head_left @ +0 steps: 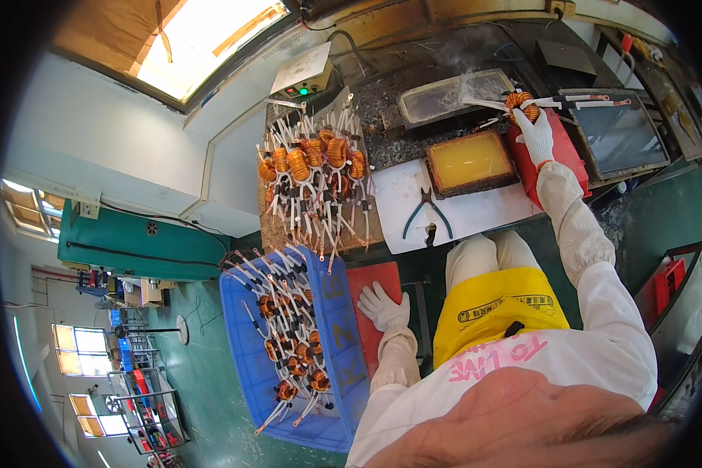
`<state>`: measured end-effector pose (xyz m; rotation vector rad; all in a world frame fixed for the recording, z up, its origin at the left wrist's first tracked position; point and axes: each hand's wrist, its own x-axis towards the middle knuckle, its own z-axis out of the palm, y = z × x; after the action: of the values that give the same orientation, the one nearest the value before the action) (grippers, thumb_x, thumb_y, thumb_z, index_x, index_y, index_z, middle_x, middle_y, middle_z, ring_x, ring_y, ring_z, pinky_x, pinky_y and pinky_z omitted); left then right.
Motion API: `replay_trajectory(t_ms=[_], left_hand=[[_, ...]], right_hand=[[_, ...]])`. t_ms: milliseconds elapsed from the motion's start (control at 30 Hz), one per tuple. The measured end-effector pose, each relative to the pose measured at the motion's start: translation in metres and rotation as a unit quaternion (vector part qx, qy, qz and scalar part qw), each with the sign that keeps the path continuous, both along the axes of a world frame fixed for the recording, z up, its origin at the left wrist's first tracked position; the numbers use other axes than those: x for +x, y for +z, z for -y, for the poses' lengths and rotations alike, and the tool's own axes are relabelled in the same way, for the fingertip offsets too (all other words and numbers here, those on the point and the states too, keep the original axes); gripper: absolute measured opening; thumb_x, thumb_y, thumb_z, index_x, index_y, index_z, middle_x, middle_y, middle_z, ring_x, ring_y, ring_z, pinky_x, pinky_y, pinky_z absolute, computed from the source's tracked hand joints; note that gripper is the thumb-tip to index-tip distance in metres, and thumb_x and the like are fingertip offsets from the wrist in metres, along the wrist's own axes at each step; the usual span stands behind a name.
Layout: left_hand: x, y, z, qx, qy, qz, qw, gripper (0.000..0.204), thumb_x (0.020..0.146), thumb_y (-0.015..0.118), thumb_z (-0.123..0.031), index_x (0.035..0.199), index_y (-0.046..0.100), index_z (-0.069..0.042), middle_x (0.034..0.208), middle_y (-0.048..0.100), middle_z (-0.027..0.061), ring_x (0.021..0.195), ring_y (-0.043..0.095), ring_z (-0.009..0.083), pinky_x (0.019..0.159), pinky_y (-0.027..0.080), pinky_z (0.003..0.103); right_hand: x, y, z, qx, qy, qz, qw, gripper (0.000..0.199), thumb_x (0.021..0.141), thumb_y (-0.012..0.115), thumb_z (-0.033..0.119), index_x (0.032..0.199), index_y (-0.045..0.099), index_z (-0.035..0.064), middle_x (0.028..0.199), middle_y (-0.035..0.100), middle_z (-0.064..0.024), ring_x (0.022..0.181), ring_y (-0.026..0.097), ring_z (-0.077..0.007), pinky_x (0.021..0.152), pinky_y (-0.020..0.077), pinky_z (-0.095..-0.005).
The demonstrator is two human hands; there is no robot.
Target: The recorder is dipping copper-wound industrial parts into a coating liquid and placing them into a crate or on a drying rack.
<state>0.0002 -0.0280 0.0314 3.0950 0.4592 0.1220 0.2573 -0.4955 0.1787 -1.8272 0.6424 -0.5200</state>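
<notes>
View: we look down from a head camera onto our own two gloved hands, white sleeves and yellow apron, seated at a cluttered desk [476,214].
Right hand: our right hand [535,132] is stretched far forward and closed around a copper coil [520,101] with long white leads, holding it at the edge of a smoking solder tray [454,95].
Coil position: the coil sits above the right end of that grey tray, its leads pointing left over the tray and right towards a dark framed panel [616,132].
Left hand: our left hand [382,306] lies flat with fingers spread on a red board [373,281], gripping nothing, just beside a blue crate [337,327].
Crate: it holds a heap of similar copper coils [288,335] with white leads.
Finished pile: a second batch of coils [312,168] lies on a board at the desk's left.
Nearby: an amber tray [469,160] sits near us below the solder tray, and green-handled pliers [427,207] lie on a white sheet beside it.
</notes>
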Motion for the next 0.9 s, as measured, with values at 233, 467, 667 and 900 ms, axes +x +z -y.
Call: replay_trajectory(t_ms=[233, 467, 667, 900], left_hand=[[0.0001, -0.0022, -0.0008, -0.001, -0.001, -0.004, 1.0, 0.091, 0.074, 0.071, -0.054, 0.146, 0.036, -0.011, 0.153, 0.033, 0.0217, 0.143, 0.024, 0.0421, 0.12, 0.011, 0.056], [-0.0001, -0.0008, 0.0003, -0.004, 0.0, 0.001, 1.0, 0.09, 0.074, 0.071, -0.054, 0.146, 0.037, -0.011, 0.153, 0.033, 0.0216, 0.143, 0.025, 0.042, 0.12, 0.011, 0.057], [-0.0003, -0.0007, -0.0002, -0.009, -0.002, 0.002, 1.0, 0.09, 0.074, 0.071, -0.054, 0.146, 0.037, -0.011, 0.153, 0.033, 0.0217, 0.143, 0.024, 0.0428, 0.12, 0.01, 0.057], [0.0007, 0.0015, 0.0013, -0.011, 0.007, -0.008, 1.0, 0.091, 0.074, 0.071, -0.054, 0.147, 0.036, -0.012, 0.153, 0.032, 0.0213, 0.143, 0.024, 0.0436, 0.12, 0.01, 0.057]], right_hand=[[-0.0004, 0.001, -0.0007, 0.009, 0.001, 0.013, 1.0, 0.073, 0.08, 0.07, 0.055, 0.127, 0.054, 0.0013, 0.099, 0.071, -0.0165, 0.063, 0.071, -0.0237, 0.074, 0.0542, -0.0343], [-0.0029, 0.0065, -0.0032, 0.013, -0.004, 0.009, 1.0, 0.071, 0.08, 0.071, 0.053, 0.126, 0.055, 0.0006, 0.099, 0.071, -0.0164, 0.062, 0.071, -0.024, 0.073, 0.0543, -0.034], [-0.0033, 0.006, -0.0046, 0.015, -0.001, 0.022, 1.0, 0.071, 0.08, 0.071, 0.052, 0.126, 0.056, 0.0005, 0.098, 0.071, -0.0159, 0.062, 0.071, -0.0237, 0.071, 0.0543, -0.034], [-0.0022, 0.0054, -0.0036, 0.013, 0.0, 0.015, 1.0, 0.07, 0.08, 0.071, 0.052, 0.125, 0.056, 0.0006, 0.098, 0.072, -0.0158, 0.061, 0.071, -0.023, 0.071, 0.0542, -0.0338]])
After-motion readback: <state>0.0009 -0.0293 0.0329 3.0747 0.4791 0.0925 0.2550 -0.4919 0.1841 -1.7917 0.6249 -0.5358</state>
